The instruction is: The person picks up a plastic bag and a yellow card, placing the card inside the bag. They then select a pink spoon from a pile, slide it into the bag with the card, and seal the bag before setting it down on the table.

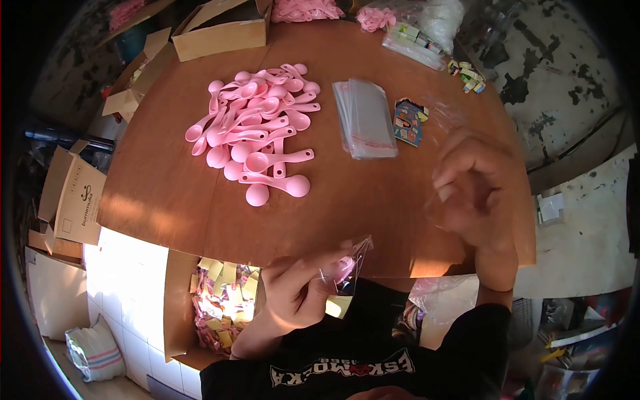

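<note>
Near the table's front edge, my left hand (297, 291) is closed on a clear plastic bag (362, 252). Inside the bag shows a pink measuring spoon (345, 269), partly hidden by my fingers, and a pale yellow piece (338, 306) hangs at its lower end. My right hand (472, 190) is raised over the table's right side, its fingers curled and slightly blurred; whether anything is in them is hidden. Beyond it lie printed cards (409, 124) and a stack of clear bags (367, 120). Many pink spoons (267, 105) form a heap left of the stack.
A brown table (373, 207) spans the view. Below its front edge, a cardboard box (177, 300) holds packed bags with yellow pieces. Another open box (220, 40) and small folded cards (470, 77) are at the back. A marked carton (79, 203) stands left.
</note>
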### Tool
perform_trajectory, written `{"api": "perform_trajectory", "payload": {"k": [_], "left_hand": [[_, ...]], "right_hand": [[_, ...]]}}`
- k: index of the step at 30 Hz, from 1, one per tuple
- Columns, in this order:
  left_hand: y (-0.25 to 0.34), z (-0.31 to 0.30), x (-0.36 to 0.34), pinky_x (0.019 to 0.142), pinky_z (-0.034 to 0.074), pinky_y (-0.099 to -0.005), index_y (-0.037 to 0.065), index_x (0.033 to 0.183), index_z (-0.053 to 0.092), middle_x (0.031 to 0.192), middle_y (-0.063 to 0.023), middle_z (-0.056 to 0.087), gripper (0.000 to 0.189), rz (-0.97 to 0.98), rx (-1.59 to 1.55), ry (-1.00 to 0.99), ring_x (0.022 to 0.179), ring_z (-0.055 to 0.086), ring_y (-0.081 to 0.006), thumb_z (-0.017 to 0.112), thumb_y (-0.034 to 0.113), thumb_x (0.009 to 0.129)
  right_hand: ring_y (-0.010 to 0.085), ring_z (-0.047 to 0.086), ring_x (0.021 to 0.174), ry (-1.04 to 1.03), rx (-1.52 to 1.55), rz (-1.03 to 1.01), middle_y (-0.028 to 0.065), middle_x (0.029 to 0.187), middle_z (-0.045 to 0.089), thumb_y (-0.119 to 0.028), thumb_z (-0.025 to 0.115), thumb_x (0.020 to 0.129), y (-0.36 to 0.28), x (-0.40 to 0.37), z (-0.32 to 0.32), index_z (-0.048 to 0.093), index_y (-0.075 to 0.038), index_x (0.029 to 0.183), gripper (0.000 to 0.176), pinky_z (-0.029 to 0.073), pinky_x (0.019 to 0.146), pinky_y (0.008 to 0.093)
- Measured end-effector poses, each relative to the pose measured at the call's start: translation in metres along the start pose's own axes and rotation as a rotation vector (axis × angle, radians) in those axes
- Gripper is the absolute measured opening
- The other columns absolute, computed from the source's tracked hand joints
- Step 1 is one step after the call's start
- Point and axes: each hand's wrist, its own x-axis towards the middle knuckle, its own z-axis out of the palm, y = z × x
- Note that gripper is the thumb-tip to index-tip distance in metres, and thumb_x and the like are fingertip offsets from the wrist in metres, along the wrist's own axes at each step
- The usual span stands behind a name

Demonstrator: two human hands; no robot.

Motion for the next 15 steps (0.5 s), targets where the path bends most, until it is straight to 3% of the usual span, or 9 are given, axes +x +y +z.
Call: {"api": "perform_trajectory", "payload": {"k": [1,2,4,6,8,10,13,14,15], "left_hand": [[0.001,-0.004,-0.005,0.063,0.053,-0.0278,-0.007,0.108,0.063,0.096,-0.0174,0.071,0.023,-0.083,-0.069,0.018,0.071,0.070,-0.0180,0.056,0.000,0.087],[-0.001,-0.003,-0.006,0.063,0.053,-0.0278,-0.007,0.108,0.063,0.096,-0.0174,0.071,0.023,-0.084,-0.071,0.018,0.071,0.070,-0.0180,0.056,0.000,0.087],[-0.008,0.002,-0.010,0.066,0.052,-0.0254,-0.006,0.109,0.062,0.096,-0.0190,0.070,0.022,-0.126,-0.140,0.225,0.075,0.070,-0.0171,0.056,0.005,0.092],[-0.007,0.003,-0.010,0.068,0.052,-0.0243,-0.006,0.113,0.060,0.097,-0.0187,0.070,0.025,-0.114,-0.194,0.239,0.078,0.070,-0.0169,0.058,0.007,0.092],[-0.004,0.002,-0.012,0.069,0.052,-0.0235,-0.006,0.115,0.058,0.093,-0.0165,0.071,0.027,-0.216,-0.324,0.228,0.079,0.068,-0.0144,0.060,0.008,0.092],[0.001,-0.004,-0.012,0.069,0.051,-0.0230,-0.006,0.117,0.057,0.090,-0.0150,0.071,0.029,-0.186,-0.257,0.205,0.078,0.067,-0.0127,0.061,0.007,0.092],[-0.003,-0.007,-0.014,0.069,0.050,-0.0220,-0.005,0.121,0.054,0.085,-0.0130,0.071,0.033,-0.231,-0.247,0.228,0.077,0.066,-0.0105,0.062,0.006,0.091],[-0.004,-0.008,-0.016,0.070,0.049,-0.0214,-0.005,0.123,0.052,0.083,-0.0126,0.071,0.034,-0.291,-0.307,0.234,0.077,0.066,-0.0100,0.062,0.005,0.091],[-0.008,-0.008,-0.015,0.073,0.049,-0.0214,-0.005,0.126,0.049,0.086,-0.0149,0.072,0.038,-0.270,-0.296,0.206,0.080,0.067,-0.0115,0.062,0.004,0.091]], "right_hand": [[0.0145,0.050,0.062,0.091,0.219,0.002,0.0020,0.074,0.053,-0.006,0.060,0.073,0.014,0.005,-0.022,0.055,-0.006,0.074,0.005,0.043,0.058,0.0282],[0.0130,0.048,0.070,0.022,0.291,-0.134,-0.0013,0.074,0.048,-0.017,0.067,0.075,0.033,0.016,-0.060,0.054,-0.009,0.077,0.015,0.039,0.067,0.0300],[0.0145,0.049,0.068,-0.147,0.733,-0.222,0.0032,0.079,0.052,-0.022,0.060,0.082,0.072,0.032,-0.130,0.055,-0.009,0.082,0.013,0.044,0.068,0.0351],[0.0155,0.055,0.073,0.056,1.137,-0.098,-0.0009,0.083,0.056,-0.018,0.066,0.079,0.153,0.026,-0.159,0.062,-0.011,0.092,0.015,0.044,0.072,0.0332],[0.0205,0.064,0.085,0.250,-0.087,0.923,0.0020,0.101,0.065,-0.019,0.064,0.081,0.243,0.004,-0.169,0.065,-0.007,0.110,0.031,0.048,0.080,0.0340],[0.0248,0.067,0.097,0.250,-1.118,0.840,0.0067,0.107,0.069,-0.025,0.064,0.083,0.291,-0.033,-0.161,0.068,-0.007,0.111,0.033,0.050,0.082,0.0356],[0.0163,0.064,0.096,0.522,-0.812,0.784,0.0046,0.104,0.068,-0.014,0.059,0.086,0.245,-0.030,-0.125,0.067,-0.006,0.114,0.030,0.049,0.082,0.0307],[0.0163,0.064,0.096,0.513,-0.800,0.802,0.0046,0.104,0.068,-0.014,0.059,0.086,0.236,-0.031,-0.111,0.067,-0.006,0.114,0.030,0.049,0.082,0.0307],[0.0159,0.065,0.093,0.491,-0.575,0.635,0.0049,0.101,0.069,-0.014,0.062,0.086,0.227,-0.029,-0.099,0.068,-0.006,0.111,0.027,0.050,0.078,0.0295]]}}
